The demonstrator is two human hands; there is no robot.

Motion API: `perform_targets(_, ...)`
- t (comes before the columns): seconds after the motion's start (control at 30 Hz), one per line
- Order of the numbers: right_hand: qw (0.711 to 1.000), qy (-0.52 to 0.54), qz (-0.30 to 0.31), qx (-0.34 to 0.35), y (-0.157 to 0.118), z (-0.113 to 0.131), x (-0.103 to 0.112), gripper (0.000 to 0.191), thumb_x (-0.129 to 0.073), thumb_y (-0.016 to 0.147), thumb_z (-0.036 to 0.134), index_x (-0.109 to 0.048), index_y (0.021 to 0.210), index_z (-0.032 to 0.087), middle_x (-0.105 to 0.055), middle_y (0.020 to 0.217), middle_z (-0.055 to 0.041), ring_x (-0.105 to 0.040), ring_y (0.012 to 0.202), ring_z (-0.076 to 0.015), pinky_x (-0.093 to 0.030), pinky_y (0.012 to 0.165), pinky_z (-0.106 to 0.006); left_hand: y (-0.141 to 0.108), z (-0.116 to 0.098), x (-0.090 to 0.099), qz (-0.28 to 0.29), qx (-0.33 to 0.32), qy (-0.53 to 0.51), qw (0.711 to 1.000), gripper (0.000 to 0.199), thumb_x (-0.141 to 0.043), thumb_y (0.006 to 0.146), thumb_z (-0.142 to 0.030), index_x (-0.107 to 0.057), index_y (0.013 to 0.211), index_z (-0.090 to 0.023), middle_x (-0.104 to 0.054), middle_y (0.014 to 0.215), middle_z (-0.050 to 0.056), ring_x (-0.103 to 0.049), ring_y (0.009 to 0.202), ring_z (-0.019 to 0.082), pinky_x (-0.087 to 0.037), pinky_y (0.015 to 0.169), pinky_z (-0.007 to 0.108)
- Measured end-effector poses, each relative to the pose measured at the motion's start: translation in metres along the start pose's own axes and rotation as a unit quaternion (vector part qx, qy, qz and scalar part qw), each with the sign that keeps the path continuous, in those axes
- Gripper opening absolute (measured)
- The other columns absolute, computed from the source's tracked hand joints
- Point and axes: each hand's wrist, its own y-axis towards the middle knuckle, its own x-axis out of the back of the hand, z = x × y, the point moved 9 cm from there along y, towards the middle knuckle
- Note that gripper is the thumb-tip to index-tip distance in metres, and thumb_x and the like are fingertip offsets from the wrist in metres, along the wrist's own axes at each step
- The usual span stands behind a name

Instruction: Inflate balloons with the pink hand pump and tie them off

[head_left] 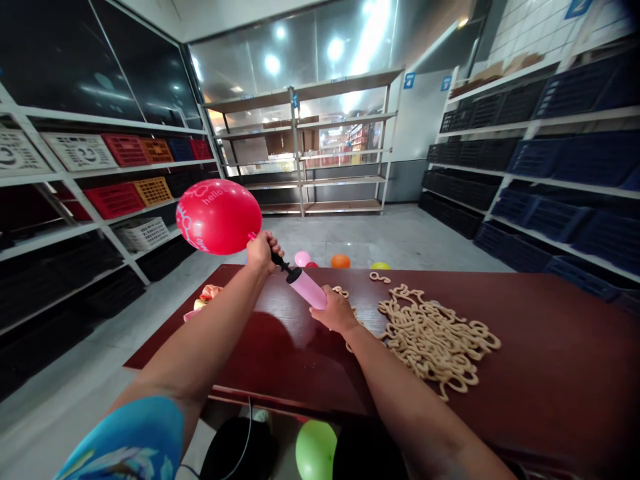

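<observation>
A pink balloon pump (309,287) with black fittings is held between my two hands above the dark red table (310,380). My left hand (263,252) is closed round its black end, with the neck of an inflated red balloon (219,216) beside the fingers. White print, including "hello", shows on the balloon. My right hand (334,311) wraps the pink barrel at its lower end. Under my left forearm, a small pile of limp uninflated balloons (210,292) lies on the table. To the right of my right hand spreads a heap of beige curly loops (435,337).
Inflated balloons lie on the floor past the table, among them an orange one (341,261) and a pink one (303,259). A green balloon (316,450) rests below the near edge, by a cable (249,433). Shelves with crates (125,149) line both sides.
</observation>
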Motion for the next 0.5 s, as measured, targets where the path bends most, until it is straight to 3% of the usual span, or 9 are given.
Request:
perform_targets(0.17,1.000,-0.004,-0.003,-0.008,-0.001,0.003,0.004,0.035,-0.065,0.065,0.037,-0.052,0.095,0.023,-0.061,0.085,-0.0031,-0.057,0.077,-0.0188,-0.034,0.062,-0.026,0.014,-0.062,0.007,0.002,-0.043,-0.003,0.999,0.014,-0.046,0.060,-0.010,-0.035,0.061,-0.019,-0.028,0.046,-0.007,-0.027,0.033,0.006,-0.023,0.034,0.019)
perform_targets(0.27,1.000,0.002,0.000,-0.004,-0.001,0.003,0.003,0.035,-0.065,0.065,0.035,-0.052,0.096,0.023,-0.062,0.084,-0.0028,-0.057,0.077,-0.0185,-0.034,0.062,-0.026,0.019,-0.078,0.010,0.005,-0.052,0.000,0.999,0.014,-0.046,0.058,-0.009,-0.036,0.062,-0.019,-0.029,0.046,-0.006,-0.028,0.034,0.006,-0.024,0.034,0.019)
perform_targets(0.37,1.000,0.007,0.007,-0.006,-0.002,-0.001,-0.002,0.031,-0.064,0.065,0.033,-0.053,0.092,0.022,-0.062,0.082,-0.0024,-0.057,0.076,-0.0178,-0.034,0.062,-0.026,0.020,-0.069,0.015,-0.019,-0.044,0.006,0.999,0.014,-0.044,0.057,-0.008,-0.036,0.061,-0.018,-0.029,0.046,-0.006,-0.027,0.034,0.005,-0.023,0.034,0.018)
perform_targets(0.5,1.000,-0.001,0.005,-0.001,-0.002,-0.004,-0.006,0.029,-0.063,0.065,0.034,-0.053,0.090,0.022,-0.063,0.082,-0.0029,-0.058,0.075,-0.0180,-0.035,0.062,-0.026,0.012,-0.027,0.013,-0.043,-0.025,0.011,0.999,0.015,-0.044,0.056,-0.008,-0.035,0.060,-0.019,-0.027,0.045,-0.007,-0.027,0.033,0.005,-0.023,0.033,0.017)
